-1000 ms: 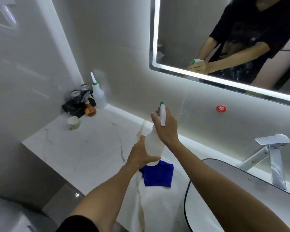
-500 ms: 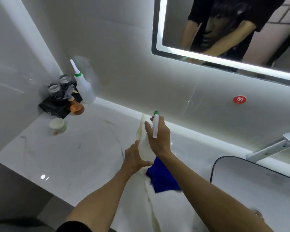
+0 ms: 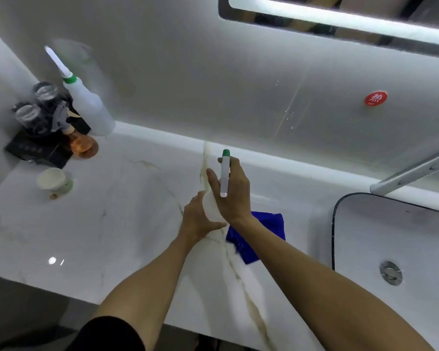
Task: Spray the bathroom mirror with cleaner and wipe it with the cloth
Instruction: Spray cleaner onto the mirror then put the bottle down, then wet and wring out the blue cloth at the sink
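1. One spray bottle (image 3: pixel 214 205) is held above the table (image 3: pixel 107 224) by two hands.
2. The right hand (image 3: pixel 232 192) is wrapped around the bottle's neck, under the white, green-tipped spray head.
3. The left hand (image 3: pixel 198 220) is curled around the bottle's lower body.
4. One blue cloth (image 3: pixel 257 236) lies flat on the table, just behind the right wrist.
5. One sink (image 3: pixel 395 239) with one drain and one faucet (image 3: pixel 413 173) is seen to the right.
6. Only the lit lower edge of the one mirror (image 3: pixel 340 19) is seen at the top.
7. In the far left corner are grouped a second white bottle (image 3: pixel 89 105), one amber bottle (image 3: pixel 83 145), two glasses (image 3: pixel 34 107) on a black tray, and one small cup (image 3: pixel 55 181).
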